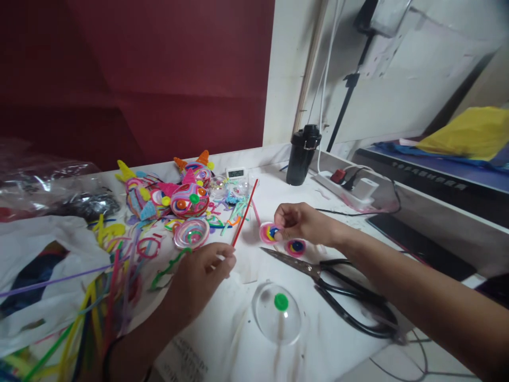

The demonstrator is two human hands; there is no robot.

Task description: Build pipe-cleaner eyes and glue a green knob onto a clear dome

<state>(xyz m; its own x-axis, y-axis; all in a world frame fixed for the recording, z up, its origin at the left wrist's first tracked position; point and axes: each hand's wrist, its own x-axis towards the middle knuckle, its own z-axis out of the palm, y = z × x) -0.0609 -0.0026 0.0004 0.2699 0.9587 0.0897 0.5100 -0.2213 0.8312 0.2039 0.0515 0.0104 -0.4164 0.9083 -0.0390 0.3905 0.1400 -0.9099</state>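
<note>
My left hand (209,268) pinches the lower end of a thin red stem (245,212), probably a pipe cleaner, which points up and away. With bent fingers, my right hand (298,223) grips a coiled disc of pink, yellow and blue (268,232) just above the table; a pink strand trails up from it. A second coiled disc (295,247) of similar colours lies close below that hand. Black-handled scissors (314,270) rest nearer to me. In front of them sits a clear plastic dome (268,313) with a green round piece (281,302) on it.
Colourful coiled figures (191,199), a clear bowl (191,233) and loose strips crowd the left side. Long pipe cleaners (93,313) lie near a white bag (47,265). Farther back stand a black bottle (303,156), a small digital display (235,173) and a power strip (345,188).
</note>
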